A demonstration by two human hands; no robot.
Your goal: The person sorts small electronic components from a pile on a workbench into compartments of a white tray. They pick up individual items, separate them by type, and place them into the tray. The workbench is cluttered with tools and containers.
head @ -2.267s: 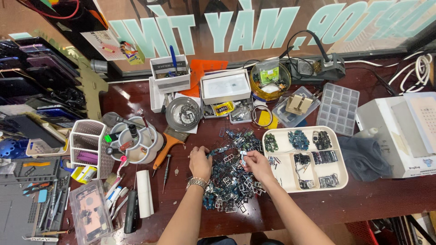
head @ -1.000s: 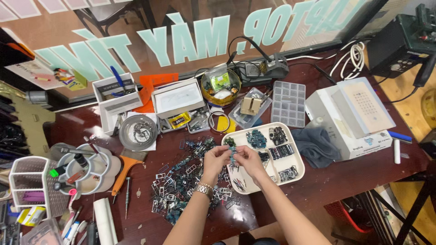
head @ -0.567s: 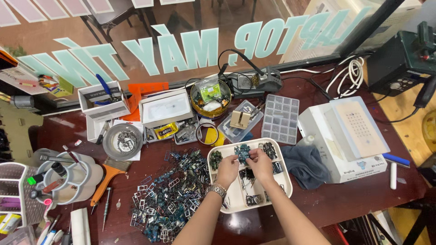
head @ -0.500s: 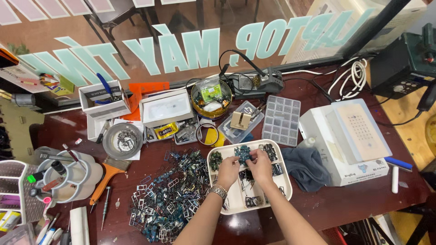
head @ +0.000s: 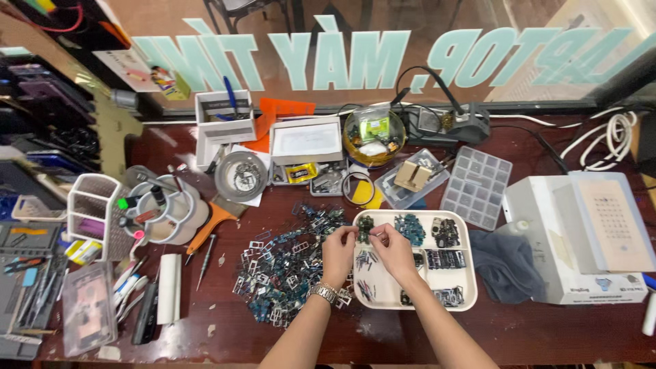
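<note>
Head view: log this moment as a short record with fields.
left hand: over the white tray's left edge, fingertips pinching a small part
right hand: above the white tray, fingertips meeting the left hand's
left of tray: pile of small metal frames on the table
right of tray: dark cloth, white machine

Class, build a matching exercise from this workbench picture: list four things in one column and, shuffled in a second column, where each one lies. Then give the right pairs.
Things:
1. white tray
2. pile of small metal parts
3. dark grey cloth
4. clear compartment box

Places:
A. behind the tray's right corner
B. right of the tray
C. under both hands
D. left of the tray

Pairs: 1-C, 2-D, 3-B, 4-A
</note>
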